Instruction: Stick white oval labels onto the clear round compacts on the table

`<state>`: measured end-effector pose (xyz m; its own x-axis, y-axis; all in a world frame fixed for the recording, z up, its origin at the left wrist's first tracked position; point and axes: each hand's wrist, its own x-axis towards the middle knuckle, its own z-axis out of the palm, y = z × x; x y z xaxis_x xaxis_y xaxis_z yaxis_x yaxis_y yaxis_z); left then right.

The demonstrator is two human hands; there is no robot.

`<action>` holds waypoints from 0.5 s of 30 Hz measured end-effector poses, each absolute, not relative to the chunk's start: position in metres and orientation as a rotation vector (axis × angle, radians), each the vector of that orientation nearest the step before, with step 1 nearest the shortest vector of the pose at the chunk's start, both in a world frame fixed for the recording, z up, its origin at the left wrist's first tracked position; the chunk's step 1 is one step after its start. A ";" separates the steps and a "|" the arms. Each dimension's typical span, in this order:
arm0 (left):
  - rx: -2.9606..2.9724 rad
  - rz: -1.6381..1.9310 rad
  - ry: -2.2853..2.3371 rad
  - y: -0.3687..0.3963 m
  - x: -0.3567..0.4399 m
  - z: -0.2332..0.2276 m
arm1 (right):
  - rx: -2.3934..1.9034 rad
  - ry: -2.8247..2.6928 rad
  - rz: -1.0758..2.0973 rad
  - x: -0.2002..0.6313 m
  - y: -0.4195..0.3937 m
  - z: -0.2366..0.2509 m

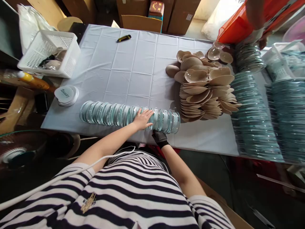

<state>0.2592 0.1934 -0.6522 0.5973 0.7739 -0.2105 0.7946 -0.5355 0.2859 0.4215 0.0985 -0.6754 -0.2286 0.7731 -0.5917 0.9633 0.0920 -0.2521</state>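
Lying on its side along the near edge of the white-clothed table [133,73], a long row of clear glass discs [114,114] runs across lower centre frame. Left hand [143,119] bare, fingers spread flat on top of the row, right of its middle. Right hand [159,137] in a dark mesh glove, tucked at the row's near side by the table edge; grip cannot be made out.

White slotted basket [49,52], upper left: holds a few pale rounded pieces and something dark. Just below it, a small stack of white round lids [66,94]. Yellow-black utility knife [124,38] alone at top centre.

Right of centre, a heap of tan shell-shaped pads [202,86], close beyond the row's right end. Further right, tall stacks of glass discs [252,117] crowd the table edge. Another person's orange sleeve [240,22], upper right.
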 end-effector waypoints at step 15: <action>2.491 -0.222 1.128 0.209 0.317 -0.649 | 1.616 1.858 -0.702 0.474 0.294 -0.617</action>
